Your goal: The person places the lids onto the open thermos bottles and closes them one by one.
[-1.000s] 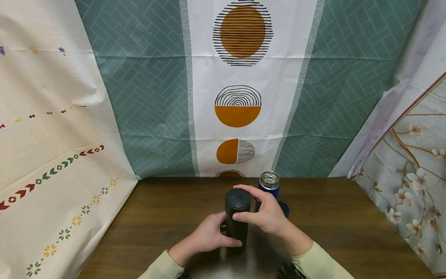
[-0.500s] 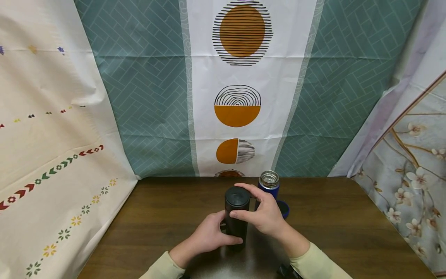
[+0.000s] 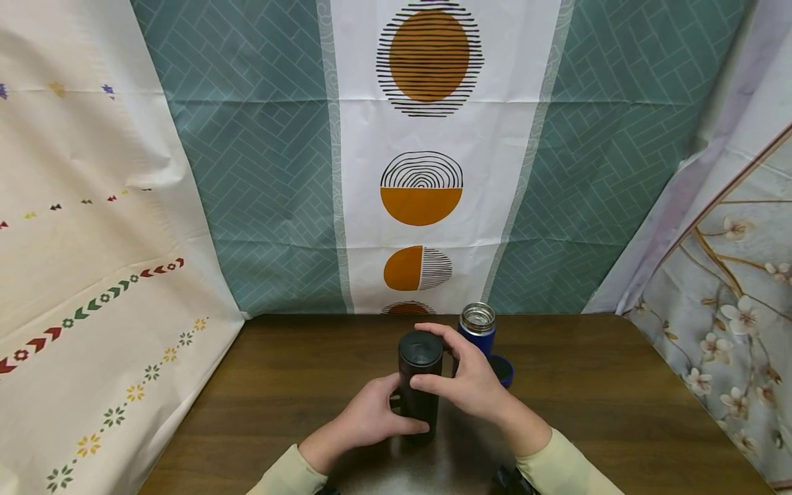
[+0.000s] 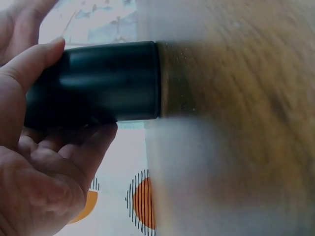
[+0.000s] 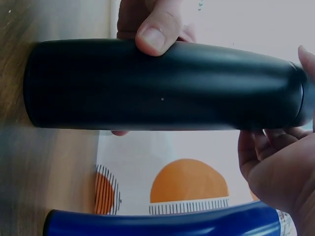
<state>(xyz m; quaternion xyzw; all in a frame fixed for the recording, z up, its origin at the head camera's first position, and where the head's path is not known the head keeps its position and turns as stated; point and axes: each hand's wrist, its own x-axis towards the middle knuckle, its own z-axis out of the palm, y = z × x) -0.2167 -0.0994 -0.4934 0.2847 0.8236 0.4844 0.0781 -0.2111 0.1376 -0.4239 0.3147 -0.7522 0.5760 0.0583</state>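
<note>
A black insulated bottle (image 3: 416, 405) stands upright at the table's front middle, its black lid (image 3: 421, 348) in place on top. My left hand (image 3: 371, 416) grips the lower body from the left, thumb across the near side. My right hand (image 3: 473, 378) holds the top from the right, with thumb and fingers around the lid area. In the left wrist view the bottle's base (image 4: 147, 81) is right at the tabletop, and my left fingers are partly hidden behind the body. The right wrist view shows my left thumb (image 5: 158, 32) lying on the bottle's side.
Behind my right hand stands a blue bottle (image 3: 479, 338) with an open steel mouth. A blue cap (image 3: 504, 370) with a dark inside lies beside it, partly covered by my hand. The brown wooden table (image 3: 594, 399) ends at patterned cloth hangings (image 3: 266, 172) behind and at the sides.
The black bottle's top and my right hand have shifted very slightly up and left in the head view. Both hands keep their hold; the blue bottle stays put.
</note>
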